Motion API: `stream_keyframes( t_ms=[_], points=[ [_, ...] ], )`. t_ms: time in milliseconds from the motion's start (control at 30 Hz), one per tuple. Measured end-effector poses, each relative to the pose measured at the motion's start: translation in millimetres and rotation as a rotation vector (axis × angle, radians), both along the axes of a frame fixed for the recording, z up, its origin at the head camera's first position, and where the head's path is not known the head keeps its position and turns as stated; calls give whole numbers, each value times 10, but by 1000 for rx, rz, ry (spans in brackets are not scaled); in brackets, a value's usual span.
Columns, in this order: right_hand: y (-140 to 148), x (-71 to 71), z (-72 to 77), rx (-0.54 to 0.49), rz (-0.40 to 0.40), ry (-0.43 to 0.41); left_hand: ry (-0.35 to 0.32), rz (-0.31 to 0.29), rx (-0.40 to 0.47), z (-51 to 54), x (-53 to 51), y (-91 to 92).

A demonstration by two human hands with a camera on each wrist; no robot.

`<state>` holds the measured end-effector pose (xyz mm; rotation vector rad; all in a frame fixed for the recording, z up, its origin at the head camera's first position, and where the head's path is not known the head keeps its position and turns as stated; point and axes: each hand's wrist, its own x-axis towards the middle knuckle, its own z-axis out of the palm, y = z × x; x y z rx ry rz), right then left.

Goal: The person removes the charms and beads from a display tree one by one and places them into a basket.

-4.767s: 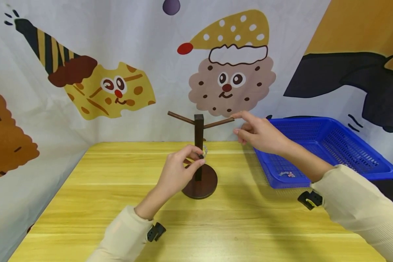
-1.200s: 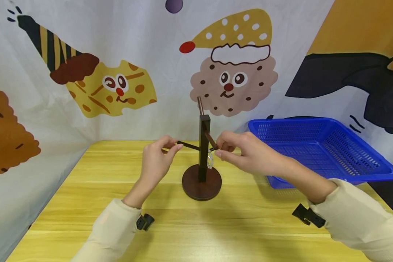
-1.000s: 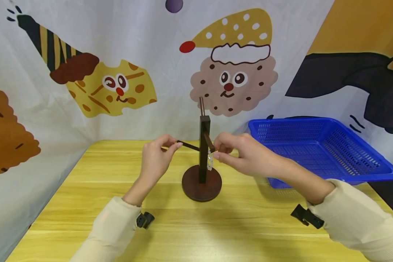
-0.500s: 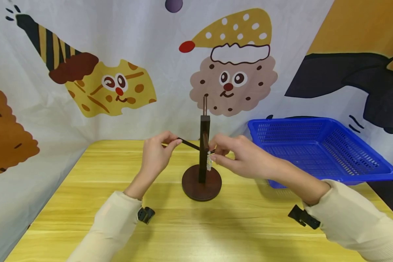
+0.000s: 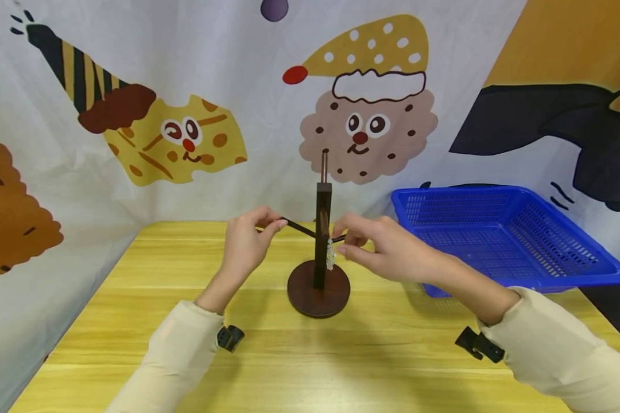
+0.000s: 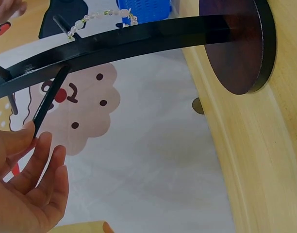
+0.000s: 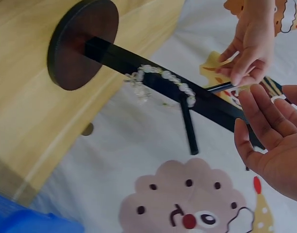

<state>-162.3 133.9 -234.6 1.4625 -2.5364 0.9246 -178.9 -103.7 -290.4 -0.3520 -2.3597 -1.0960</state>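
A dark brown peg stand (image 5: 321,258) with a round base stands upright on the table. My left hand (image 5: 248,238) pinches the end of its lower left peg (image 5: 298,227) between thumb and fingertips. From the lower right peg (image 7: 189,128) hangs a pale beaded bracelet (image 7: 168,76), close to the post. My right hand (image 7: 279,141) is beside that peg. Its fingers are loosely extended and apart from the bracelet in the right wrist view. One upper peg (image 5: 324,222) points toward me and another points away.
A blue plastic basket (image 5: 488,232) stands to the right, partly behind my right forearm. The yellow wood-grain table (image 5: 341,361) ends at a printed cloth backdrop (image 5: 274,149) just behind the stand.
The stand has turned, so its upper pegs no longer point sideways. My right hand came down from an upper peg, then drew slightly off the bracelet. The left hand moved to the left peg.
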Motion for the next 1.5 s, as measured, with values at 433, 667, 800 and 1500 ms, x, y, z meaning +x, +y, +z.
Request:
stream_keyframes(
  t_ms=[433, 667, 800, 1500],
  points=[
    [91, -143, -391, 18, -142, -173, -40, 6, 0, 15, 2, 2],
    [112, -213, -584, 24, -175, -203, -46, 8, 2, 21, 3, 4],
    [102, -239, -679, 20, -194, -211, -47, 5, 5, 25, 4, 2],
    [-67, -278, -889, -41, -199, -240, -61, -4, 26, 11, 6, -4]
  ],
)
